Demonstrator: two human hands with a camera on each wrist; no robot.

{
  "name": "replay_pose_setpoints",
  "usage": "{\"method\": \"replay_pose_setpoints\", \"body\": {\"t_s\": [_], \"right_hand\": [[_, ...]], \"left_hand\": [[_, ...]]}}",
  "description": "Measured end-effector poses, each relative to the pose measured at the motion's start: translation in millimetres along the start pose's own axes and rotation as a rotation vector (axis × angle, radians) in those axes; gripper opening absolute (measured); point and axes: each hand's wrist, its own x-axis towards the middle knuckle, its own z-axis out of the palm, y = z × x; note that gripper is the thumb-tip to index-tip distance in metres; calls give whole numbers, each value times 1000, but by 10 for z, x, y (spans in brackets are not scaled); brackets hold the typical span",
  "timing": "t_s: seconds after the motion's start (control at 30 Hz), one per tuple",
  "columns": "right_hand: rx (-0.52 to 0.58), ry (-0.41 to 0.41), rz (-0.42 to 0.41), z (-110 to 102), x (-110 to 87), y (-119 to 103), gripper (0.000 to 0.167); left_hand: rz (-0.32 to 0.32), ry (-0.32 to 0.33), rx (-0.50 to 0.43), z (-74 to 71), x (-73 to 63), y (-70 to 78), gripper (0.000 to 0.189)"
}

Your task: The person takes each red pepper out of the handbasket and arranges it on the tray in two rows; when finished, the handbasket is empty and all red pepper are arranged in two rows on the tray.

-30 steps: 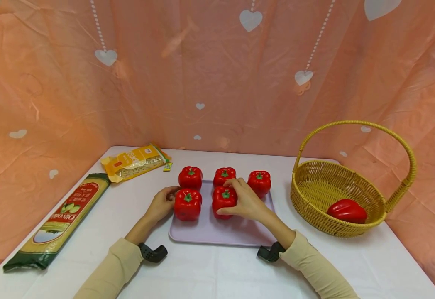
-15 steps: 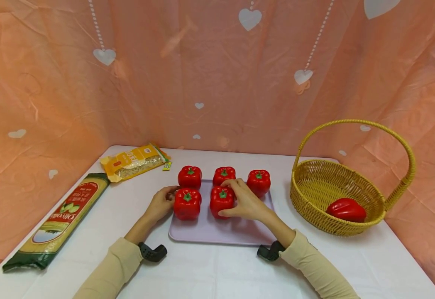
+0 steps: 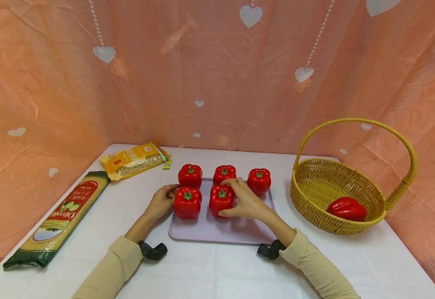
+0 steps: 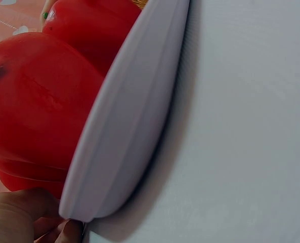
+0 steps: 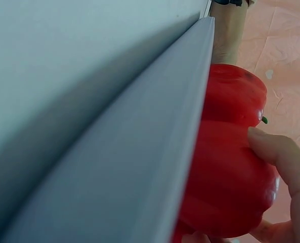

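Several red bell peppers with green stems stand on a pale lilac tray [image 3: 217,235]. My right hand [image 3: 245,201] grips the front middle bell pepper [image 3: 221,200], thumb on the near side and fingers around the far side. In the right wrist view the thumb [image 5: 279,152] presses that pepper's skin. My left hand [image 3: 162,202] is at the tray's left rim, beside the front left bell pepper [image 3: 187,203]. In the left wrist view its curled fingers [image 4: 26,215] hold the tray's edge, the tips partly hidden.
A yellow wicker basket [image 3: 307,210] with a tall handle stands at right, one red bell pepper [image 3: 347,209] lying inside. At left lie a long noodle package [image 3: 62,220] and a yellow grain bag [image 3: 135,161]. A pink curtain [image 3: 217,83] hangs behind the white table [image 3: 213,274].
The right hand's bell pepper has shifted slightly left, toward the front left pepper, and now stays put. The left hand has hardly moved.
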Motion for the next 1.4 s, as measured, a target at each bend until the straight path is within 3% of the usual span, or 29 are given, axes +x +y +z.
{"method": "replay_pose_setpoints", "body": {"t_s": [0.33, 0.57, 0.8, 0.9, 1.23, 1.4], "right_hand": [[-1, -3, -1, -31, -17, -40, 75], [28, 18, -15, -191, -50, -63, 76], [50, 105, -63, -537, -113, -68, 76], [60, 146, -48, -704, -161, -21, 74], [82, 216, 128, -1351, -364, 384, 69], [75, 221, 161, -1674, -517, 544, 68]], "left_hand": [[-7, 6, -10, -1, 6, 5, 43], [-1, 2, -6, 1, 8, 2, 42], [7, 7, -10, -14, -1, 10, 44], [9, 2, -5, -10, -8, 2, 44], [14, 4, -15, 15, -20, 3, 42], [-4, 6, -19, 9, -4, 12, 43]]}}
